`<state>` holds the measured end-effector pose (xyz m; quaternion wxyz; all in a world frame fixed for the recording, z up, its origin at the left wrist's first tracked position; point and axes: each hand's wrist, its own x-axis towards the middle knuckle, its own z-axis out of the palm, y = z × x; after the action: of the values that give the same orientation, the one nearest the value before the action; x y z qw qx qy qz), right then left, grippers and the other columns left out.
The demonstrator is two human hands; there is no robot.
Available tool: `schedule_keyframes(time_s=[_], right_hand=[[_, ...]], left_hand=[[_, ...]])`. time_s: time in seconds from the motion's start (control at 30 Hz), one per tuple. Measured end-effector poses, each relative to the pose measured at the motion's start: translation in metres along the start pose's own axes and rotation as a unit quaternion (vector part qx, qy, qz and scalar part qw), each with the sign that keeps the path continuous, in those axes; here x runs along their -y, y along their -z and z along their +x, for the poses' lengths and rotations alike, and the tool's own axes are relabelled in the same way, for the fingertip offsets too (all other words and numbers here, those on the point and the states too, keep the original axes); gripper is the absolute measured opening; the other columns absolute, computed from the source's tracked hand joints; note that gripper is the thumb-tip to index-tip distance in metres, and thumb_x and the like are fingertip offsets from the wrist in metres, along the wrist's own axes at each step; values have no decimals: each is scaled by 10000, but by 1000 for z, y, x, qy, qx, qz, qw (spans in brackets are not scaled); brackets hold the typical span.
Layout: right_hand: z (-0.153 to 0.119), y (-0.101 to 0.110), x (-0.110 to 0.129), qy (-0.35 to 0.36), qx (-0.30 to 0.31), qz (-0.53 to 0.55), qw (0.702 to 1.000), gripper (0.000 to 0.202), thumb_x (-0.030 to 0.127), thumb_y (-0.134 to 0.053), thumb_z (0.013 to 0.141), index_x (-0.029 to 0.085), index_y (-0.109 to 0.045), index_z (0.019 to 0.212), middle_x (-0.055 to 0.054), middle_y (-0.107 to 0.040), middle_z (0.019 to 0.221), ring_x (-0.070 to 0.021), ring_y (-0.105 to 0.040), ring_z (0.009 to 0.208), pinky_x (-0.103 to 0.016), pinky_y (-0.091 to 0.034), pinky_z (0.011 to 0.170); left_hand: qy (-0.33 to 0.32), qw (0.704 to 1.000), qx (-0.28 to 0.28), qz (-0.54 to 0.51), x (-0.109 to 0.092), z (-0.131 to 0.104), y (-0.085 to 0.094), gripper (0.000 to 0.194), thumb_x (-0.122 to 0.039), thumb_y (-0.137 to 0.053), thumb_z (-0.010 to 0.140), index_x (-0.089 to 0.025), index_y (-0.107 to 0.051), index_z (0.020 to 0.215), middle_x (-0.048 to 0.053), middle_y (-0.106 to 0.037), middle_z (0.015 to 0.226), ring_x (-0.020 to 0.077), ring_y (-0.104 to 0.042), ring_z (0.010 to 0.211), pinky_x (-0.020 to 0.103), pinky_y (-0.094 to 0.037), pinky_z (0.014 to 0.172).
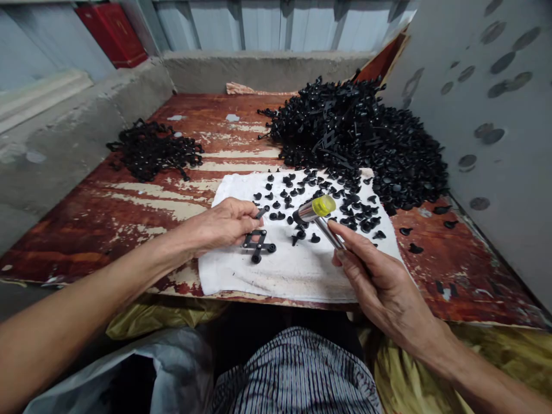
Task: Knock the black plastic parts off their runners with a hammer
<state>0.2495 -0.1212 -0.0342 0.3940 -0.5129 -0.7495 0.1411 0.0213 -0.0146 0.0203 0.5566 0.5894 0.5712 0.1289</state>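
My left hand (pixel 228 224) is closed on a black jointed linkage (pixel 257 240), a small criss-cross of flat bars with round ends, just over a white cloth (pixel 241 279). In my right hand (pixel 375 270) is a small mallet (pixel 308 211) with a metal handle, one yellow translucent face and one dark face. Its head is raised above the cloth, apart from the linkage. Several small black mushroom-shaped pieces (pixel 315 237) lie scattered on the cloth between and beyond my hands.
A large heap of black parts (pixel 345 126) rises at the back right. A smaller pile of black linkages (pixel 153 150) lies at the back left of the worn red-brown table (pixel 86 213). Loose black pieces (pixel 415 248) lie right of the cloth. A concrete ledge (pixel 259 72) borders the back.
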Motion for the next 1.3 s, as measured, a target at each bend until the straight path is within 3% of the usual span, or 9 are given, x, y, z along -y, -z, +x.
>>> schedule_keyframes(time_s=[0.57, 0.8, 1.07, 1.3], right_hand=[[-2, 1, -4, -53, 16, 15, 998, 459, 73, -507, 941, 161, -565, 1388, -135, -677, 1336, -242, -678, 1179, -399, -538, 1031], [-3, 2, -4, -71, 28, 20, 997, 520, 79, -491, 953, 258, -520, 1441, -93, -675, 1341, -243, -691, 1158, -451, -549, 1022], [-4, 1, -5, -62, 21, 17, 998, 523, 74, -492, 947, 259, -533, 1434, -102, -674, 1339, -254, -683, 1171, -454, -551, 1019], [-5, 2, -6, -61, 30, 11, 998, 484, 73, -488, 948, 192, -547, 1413, -130, -667, 1350, -242, -676, 1182, -419, -545, 1029]], left_hand=[[-19, 999, 36, -9, 13, 21, 0, 164, -149, -609, 845, -115, -665, 695, 1, -548, 527, 17, -338, 382, 144, -224, 365], [-33, 999, 37, -13, 16, 22, 2, 113, -190, -670, 811, -123, -686, 721, 4, -556, 520, 24, -360, 376, 152, -226, 354], [-23, 999, 29, -17, 16, 23, 1, 115, -187, -678, 806, -123, -694, 712, 2, -548, 511, 22, -356, 370, 153, -218, 357], [2, 1000, 23, 0, 8, 22, -2, 154, -133, -638, 822, -120, -675, 673, -7, -527, 485, 22, -349, 348, 161, -195, 349]])
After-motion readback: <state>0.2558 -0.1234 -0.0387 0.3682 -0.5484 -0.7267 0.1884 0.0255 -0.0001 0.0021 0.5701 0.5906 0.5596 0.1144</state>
